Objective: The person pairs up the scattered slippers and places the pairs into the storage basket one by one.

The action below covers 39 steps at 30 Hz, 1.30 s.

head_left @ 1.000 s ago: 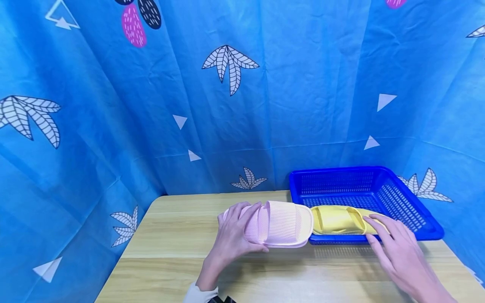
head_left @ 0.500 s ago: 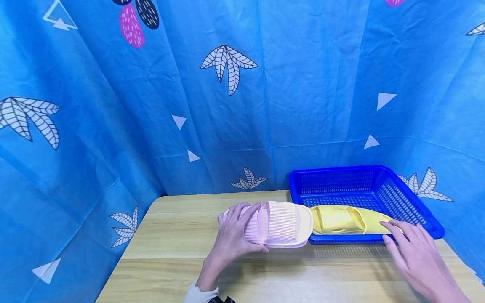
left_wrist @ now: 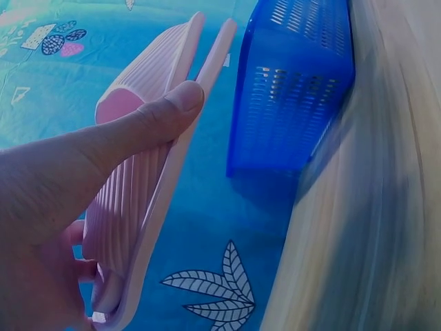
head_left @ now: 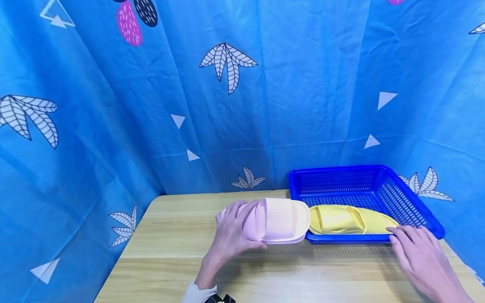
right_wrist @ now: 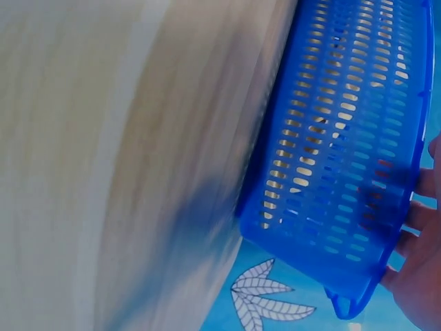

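Observation:
My left hand (head_left: 232,236) grips a pair of pink ribbed slippers (head_left: 279,221) just left of the basket, above the table. In the left wrist view, the thumb lies across the edge of the pink slippers (left_wrist: 131,207), and two sole edges stand slightly apart. A yellow slipper (head_left: 338,219) lies along the front of the blue basket (head_left: 352,239). Beside the front right of that basket, my right hand (head_left: 426,259) reaches its fingers over the rim, near the yellow slipper's right end. In the right wrist view, the basket wall (right_wrist: 331,152) hides its fingertips.
The basket stands at the back right of a pale wooden table (head_left: 170,240). A blue patterned curtain (head_left: 303,92) hangs behind the table and along its sides. The table's left edge runs down at an angle.
My right hand has slid right along the yellow slipper, from near its strap to its right end. The left hand with the pink slippers has shifted slightly left and up.

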Each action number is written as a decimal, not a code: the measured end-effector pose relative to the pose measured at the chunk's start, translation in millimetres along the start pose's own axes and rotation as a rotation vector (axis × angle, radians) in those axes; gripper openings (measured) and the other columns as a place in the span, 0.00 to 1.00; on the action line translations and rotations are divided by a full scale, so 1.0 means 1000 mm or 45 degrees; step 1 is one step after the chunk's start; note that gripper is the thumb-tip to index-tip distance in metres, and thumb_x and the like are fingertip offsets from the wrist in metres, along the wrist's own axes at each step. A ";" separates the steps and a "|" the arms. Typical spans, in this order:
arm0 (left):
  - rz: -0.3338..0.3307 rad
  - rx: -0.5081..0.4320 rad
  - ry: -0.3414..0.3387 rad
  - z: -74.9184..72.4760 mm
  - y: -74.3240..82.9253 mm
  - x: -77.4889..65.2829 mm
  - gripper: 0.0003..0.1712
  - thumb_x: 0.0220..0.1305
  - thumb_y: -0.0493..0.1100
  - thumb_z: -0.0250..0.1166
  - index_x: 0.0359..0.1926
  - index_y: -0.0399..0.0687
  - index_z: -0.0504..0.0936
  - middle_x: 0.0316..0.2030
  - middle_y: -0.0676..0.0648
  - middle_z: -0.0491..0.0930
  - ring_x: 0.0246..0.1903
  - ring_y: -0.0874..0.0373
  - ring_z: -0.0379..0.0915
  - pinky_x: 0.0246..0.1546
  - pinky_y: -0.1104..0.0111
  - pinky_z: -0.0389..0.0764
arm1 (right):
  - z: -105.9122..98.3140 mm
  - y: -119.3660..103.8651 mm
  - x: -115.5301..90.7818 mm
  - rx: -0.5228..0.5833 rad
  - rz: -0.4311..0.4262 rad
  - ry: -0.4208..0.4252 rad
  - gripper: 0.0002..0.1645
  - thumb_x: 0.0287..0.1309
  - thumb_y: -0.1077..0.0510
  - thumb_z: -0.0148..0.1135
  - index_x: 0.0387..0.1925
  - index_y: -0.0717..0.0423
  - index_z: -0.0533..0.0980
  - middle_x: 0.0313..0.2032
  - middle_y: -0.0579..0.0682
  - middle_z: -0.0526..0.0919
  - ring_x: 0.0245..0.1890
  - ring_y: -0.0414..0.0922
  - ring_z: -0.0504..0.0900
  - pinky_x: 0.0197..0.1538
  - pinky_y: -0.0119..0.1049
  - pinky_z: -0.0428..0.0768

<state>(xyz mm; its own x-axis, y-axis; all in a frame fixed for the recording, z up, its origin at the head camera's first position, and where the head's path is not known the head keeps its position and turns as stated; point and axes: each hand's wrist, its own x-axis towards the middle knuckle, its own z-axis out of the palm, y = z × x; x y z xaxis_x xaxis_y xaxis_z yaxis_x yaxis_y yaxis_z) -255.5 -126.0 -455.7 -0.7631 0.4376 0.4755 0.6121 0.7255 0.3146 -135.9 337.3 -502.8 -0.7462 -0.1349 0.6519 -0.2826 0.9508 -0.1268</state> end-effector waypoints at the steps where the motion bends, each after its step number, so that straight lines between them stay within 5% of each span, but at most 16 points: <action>1: -0.009 -0.003 -0.001 0.000 0.000 0.000 0.67 0.28 0.78 0.80 0.75 0.69 0.68 0.64 0.49 0.72 0.65 0.49 0.65 0.56 0.49 0.65 | 0.000 0.001 -0.001 -0.011 0.001 0.000 0.11 0.70 0.61 0.56 0.47 0.62 0.80 0.43 0.58 0.82 0.44 0.60 0.75 0.55 0.56 0.62; 22: -0.087 -0.056 0.051 0.004 0.005 0.026 0.68 0.29 0.75 0.83 0.75 0.65 0.68 0.63 0.49 0.73 0.63 0.48 0.66 0.55 0.42 0.66 | 0.004 0.004 -0.002 -0.043 0.069 -0.067 0.09 0.73 0.59 0.52 0.45 0.58 0.77 0.42 0.59 0.81 0.47 0.63 0.73 0.60 0.62 0.58; 39: -0.055 -0.112 0.026 0.012 0.031 0.064 0.67 0.32 0.75 0.82 0.76 0.67 0.66 0.66 0.48 0.70 0.65 0.49 0.64 0.55 0.42 0.66 | 0.005 0.004 -0.005 -0.049 0.095 -0.089 0.09 0.74 0.59 0.51 0.44 0.58 0.76 0.41 0.59 0.80 0.47 0.63 0.73 0.60 0.62 0.58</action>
<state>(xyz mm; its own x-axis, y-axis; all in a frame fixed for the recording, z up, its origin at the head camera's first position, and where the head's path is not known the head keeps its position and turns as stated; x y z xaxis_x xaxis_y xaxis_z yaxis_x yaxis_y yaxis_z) -287.6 -69.1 -425.0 -0.7853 0.3957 0.4761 0.5954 0.6936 0.4056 -135.8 340.7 -510.2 -0.8048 -0.0812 0.5880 -0.2024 0.9688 -0.1433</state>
